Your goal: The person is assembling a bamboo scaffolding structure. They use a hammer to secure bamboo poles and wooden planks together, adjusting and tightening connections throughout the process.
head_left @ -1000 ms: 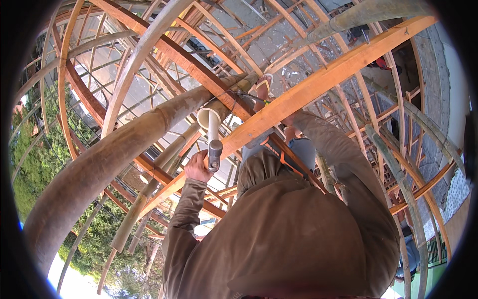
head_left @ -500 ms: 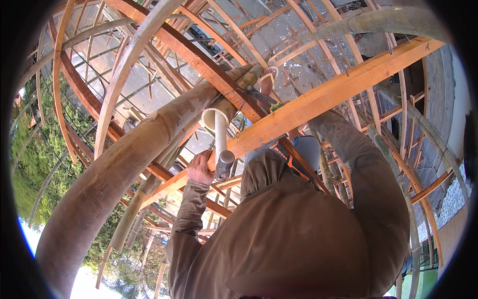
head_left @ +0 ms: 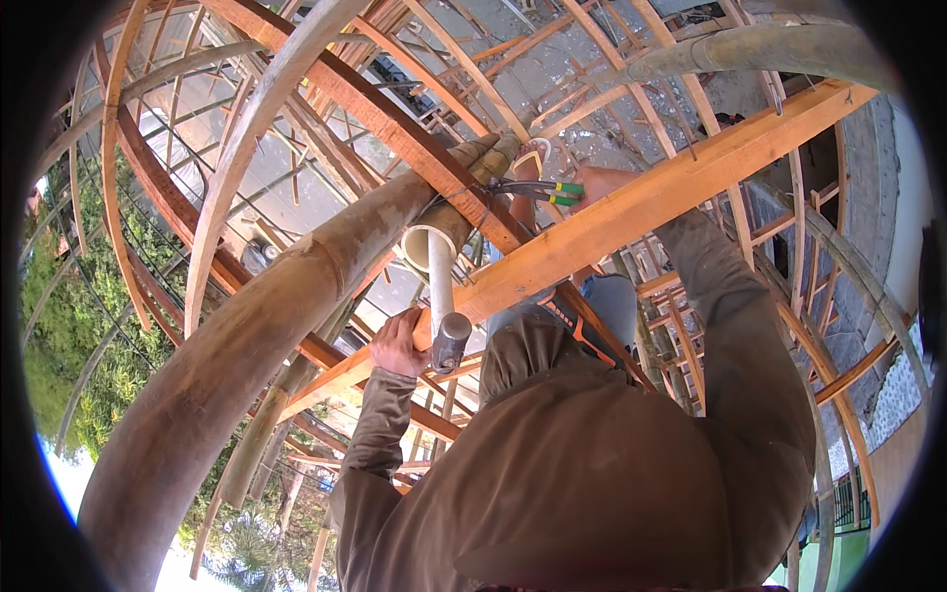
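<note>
Left hand (head_left: 397,343) curled over sawn orange timber (head_left: 641,212); right hand (head_left: 600,185) clasping green-handled metal pliers (head_left: 541,188) beside squared reddish beam (head_left: 395,124).

Counts in view: hands, two, one left hand (head_left: 397,342) and one right hand (head_left: 604,184); sleeves (head_left: 388,419), two; pliers (head_left: 541,190), one pair; hammer (head_left: 452,340), one; crossing central beams, two, one orange beam (head_left: 671,210) and one red-brown beam (head_left: 390,123); sandalled foot (head_left: 526,165), one; background battens (head_left: 459,67), many, overlapping beyond exact count.
</note>
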A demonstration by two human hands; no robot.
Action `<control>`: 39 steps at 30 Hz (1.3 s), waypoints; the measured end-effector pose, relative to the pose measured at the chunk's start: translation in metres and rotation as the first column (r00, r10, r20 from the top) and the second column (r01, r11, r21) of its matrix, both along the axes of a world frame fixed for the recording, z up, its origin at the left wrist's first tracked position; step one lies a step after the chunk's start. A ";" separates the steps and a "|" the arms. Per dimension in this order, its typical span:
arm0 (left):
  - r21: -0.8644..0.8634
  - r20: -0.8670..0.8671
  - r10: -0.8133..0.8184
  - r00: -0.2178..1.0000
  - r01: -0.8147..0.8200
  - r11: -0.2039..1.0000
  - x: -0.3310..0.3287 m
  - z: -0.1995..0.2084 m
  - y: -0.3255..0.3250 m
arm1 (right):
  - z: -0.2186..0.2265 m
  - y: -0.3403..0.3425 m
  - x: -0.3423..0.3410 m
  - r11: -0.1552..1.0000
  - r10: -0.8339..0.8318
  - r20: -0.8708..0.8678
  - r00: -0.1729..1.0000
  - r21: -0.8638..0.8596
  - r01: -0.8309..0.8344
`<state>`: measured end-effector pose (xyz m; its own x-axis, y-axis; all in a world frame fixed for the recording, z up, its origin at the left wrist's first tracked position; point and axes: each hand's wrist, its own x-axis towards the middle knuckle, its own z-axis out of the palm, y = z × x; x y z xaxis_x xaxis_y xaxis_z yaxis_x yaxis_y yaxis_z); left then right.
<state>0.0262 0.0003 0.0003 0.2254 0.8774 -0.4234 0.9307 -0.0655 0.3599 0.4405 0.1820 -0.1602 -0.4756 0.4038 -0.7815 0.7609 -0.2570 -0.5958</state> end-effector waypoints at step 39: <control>0.034 0.029 -0.071 0.997 0.070 0.997 -0.004 -0.002 0.000 | -0.035 0.017 -0.006 0.981 0.143 -0.149 0.978 0.153 -0.120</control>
